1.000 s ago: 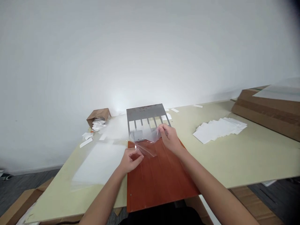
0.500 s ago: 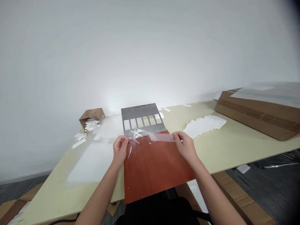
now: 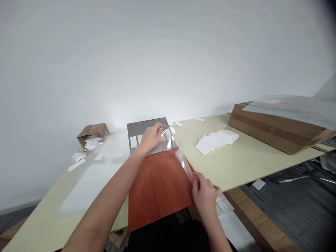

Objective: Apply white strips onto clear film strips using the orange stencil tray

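A strip of clear plastic film (image 3: 183, 163) stretches slantwise between my two hands, over the right side of a reddish-brown board (image 3: 160, 189). My left hand (image 3: 152, 135) pinches the film's far end above a grey metal plate (image 3: 147, 124). That plate has a row of rectangular cut-outs, partly hidden by my left hand. Near the board's right edge, my right hand (image 3: 204, 190) is closed on the film's near end, which has a whitish, cloudy part.
White sheets (image 3: 216, 141) lie fanned out on the pale table (image 3: 244, 164). A large cardboard box (image 3: 273, 129) stands at right. On the left are a small open carton (image 3: 93, 131) with white pieces, and translucent sheets (image 3: 89, 189). A white-filled box (image 3: 233, 224) sits below the table edge.
My left hand has moved up and right over the metal plate, and my right hand has come down toward me. The film has turned from level to slanting. The view has shifted slightly right.
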The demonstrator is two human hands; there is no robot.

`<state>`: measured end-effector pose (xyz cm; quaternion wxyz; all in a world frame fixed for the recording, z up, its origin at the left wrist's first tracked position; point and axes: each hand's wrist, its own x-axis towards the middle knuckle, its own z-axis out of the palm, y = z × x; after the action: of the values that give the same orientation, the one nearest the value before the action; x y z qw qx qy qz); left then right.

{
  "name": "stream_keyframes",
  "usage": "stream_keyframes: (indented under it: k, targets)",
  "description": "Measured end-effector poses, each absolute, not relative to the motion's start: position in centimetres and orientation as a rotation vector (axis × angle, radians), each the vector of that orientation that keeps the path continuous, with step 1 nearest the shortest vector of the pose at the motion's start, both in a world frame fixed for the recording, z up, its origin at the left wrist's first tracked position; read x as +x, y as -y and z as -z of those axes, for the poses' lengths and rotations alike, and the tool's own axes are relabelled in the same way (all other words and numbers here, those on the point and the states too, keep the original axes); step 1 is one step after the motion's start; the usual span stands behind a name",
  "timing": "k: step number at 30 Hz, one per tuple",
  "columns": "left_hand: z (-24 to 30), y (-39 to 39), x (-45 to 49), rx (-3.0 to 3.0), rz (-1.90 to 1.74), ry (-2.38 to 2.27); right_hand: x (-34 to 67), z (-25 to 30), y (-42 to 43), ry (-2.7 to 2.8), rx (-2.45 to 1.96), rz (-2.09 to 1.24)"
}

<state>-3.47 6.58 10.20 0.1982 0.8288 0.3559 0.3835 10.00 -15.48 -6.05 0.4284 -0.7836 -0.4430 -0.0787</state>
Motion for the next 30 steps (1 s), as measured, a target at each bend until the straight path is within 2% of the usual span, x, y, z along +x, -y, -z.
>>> stream_keyframes:
  k: [7,14,20,26,30]
  targets:
    - [-8.5,-10.6,-0.6,2.401,-0.906,-1.119,9.7,6.8,16.9,1.168,-1.934,0.416]
    - [-9.1,-14.8,-1.0,2.3,-1.022,-1.224,9.9,7.2,17.3,1.115,-1.92,0.452]
    - [-10.8,-16.7,-4.9,2.169,-1.353,-1.275,10.0,7.2,17.5,1.137,-2.007,0.364]
    - [-14.2,-17.4,-13.4,2.017,-1.862,-1.44,10.0,6.7,17.9,1.166,-2.099,0.349]
    - [-13.7,-16.7,-18.9,1.885,-2.073,-1.628,10.4,6.8,17.9,1.2,-2.123,0.366]
